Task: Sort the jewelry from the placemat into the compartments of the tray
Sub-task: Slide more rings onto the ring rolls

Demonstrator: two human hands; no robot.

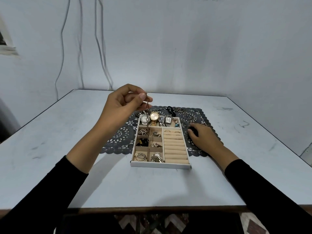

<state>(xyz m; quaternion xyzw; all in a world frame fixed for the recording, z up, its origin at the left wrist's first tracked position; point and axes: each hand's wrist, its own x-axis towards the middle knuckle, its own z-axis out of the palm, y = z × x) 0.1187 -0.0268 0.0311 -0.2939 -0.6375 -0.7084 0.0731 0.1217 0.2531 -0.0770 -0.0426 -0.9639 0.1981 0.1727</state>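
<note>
Plenty of pale table (67, 132) stretches to the left, the right and the near side, out to its dark edge strip. A dark lace placemat (118, 137) with a scalloped border lies toward the far middle, well in from every table edge. A white tray (160, 165) sits on it, and its near wall overhangs the placemat's near border onto the table.

The left hand (121, 105) is raised above the tray's far left corner. Its thumb and forefinger pinch the top of a thin chain (147, 119), which hangs straight down in front of the watches. Its lower end is about at the divider between the watch row and the small compartments. The right hand (204, 137) lies palm down on the placemat just right of the tray wall, fingers bent over a small dark item (194, 131); whether it grips that item I cannot tell.

Watches (154, 116) fill the tray's far row, six small compartments on the left hold mixed pieces, and ring rolls (174, 144) on the right carry a few rings. More chains (177, 109) lie on the placemat behind the tray.
</note>
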